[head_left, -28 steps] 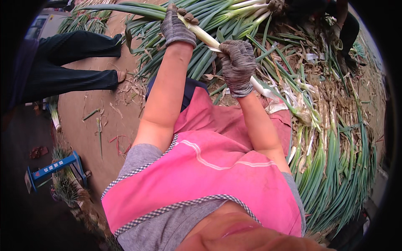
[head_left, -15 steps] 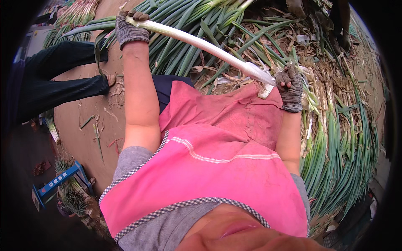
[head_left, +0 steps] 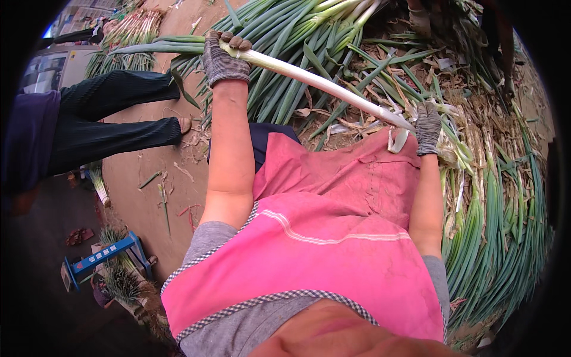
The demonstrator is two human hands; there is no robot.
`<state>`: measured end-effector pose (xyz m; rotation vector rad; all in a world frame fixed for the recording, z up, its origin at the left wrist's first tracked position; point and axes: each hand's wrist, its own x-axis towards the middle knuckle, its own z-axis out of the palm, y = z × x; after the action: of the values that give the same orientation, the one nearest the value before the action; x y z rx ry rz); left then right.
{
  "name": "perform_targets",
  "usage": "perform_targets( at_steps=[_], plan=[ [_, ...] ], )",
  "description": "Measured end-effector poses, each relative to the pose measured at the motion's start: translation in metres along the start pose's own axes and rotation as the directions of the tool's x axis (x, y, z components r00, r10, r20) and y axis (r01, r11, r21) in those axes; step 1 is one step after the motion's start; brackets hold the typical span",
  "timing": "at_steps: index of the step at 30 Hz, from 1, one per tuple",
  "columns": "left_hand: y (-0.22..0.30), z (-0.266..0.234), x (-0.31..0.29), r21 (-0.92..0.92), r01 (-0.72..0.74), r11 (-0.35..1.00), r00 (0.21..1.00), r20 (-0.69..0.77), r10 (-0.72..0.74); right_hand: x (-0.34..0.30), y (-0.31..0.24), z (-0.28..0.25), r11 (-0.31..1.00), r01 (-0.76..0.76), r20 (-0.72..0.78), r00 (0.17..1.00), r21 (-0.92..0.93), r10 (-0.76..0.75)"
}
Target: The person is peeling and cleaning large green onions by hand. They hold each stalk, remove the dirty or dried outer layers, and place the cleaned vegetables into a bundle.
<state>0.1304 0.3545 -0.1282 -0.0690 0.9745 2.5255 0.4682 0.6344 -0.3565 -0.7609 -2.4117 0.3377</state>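
A long green onion (head_left: 324, 84) stretches across in front of me, its white shank sloping down to the right. My left hand (head_left: 227, 58), in a grey knit glove, is closed round it where the white turns to green leaves. At the root end is my gloved right hand (head_left: 427, 127), its fingers curled in and partly hidden. It appears to grip that tip. A loose white strip of outer skin (head_left: 398, 140) dangles beside it, over my pink apron (head_left: 333, 220).
A heap of green onions (head_left: 279, 53) lies ahead, among dry peelings (head_left: 351, 122). More onions (head_left: 493, 220) lie in rows at right. Another person's dark-trousered legs (head_left: 119, 140) extend in from the left. A blue metal stand (head_left: 104, 257) is at lower left. Another gloved hand (head_left: 419, 21) shows at the top.
My view has shifted, so the scene sits further right. My right hand has turned, hiding its fingertips. The white skin bunched near the root end now hangs as a loose strip.
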Motion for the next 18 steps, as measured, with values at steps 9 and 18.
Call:
perform_targets(
  at_steps=[9,18],
  plan=[
    [0.037,-0.027,0.015,-0.051,-0.117,0.992,0.991,-0.075,0.113,0.028,-0.156,-0.046,0.882,0.163,0.204,0.939,0.443,-0.276],
    [0.059,-0.105,0.031,-0.253,0.304,0.919,0.939,-0.082,-0.333,-0.008,-0.197,-0.107,0.516,-0.210,0.444,0.808,0.831,-0.386]
  ],
)
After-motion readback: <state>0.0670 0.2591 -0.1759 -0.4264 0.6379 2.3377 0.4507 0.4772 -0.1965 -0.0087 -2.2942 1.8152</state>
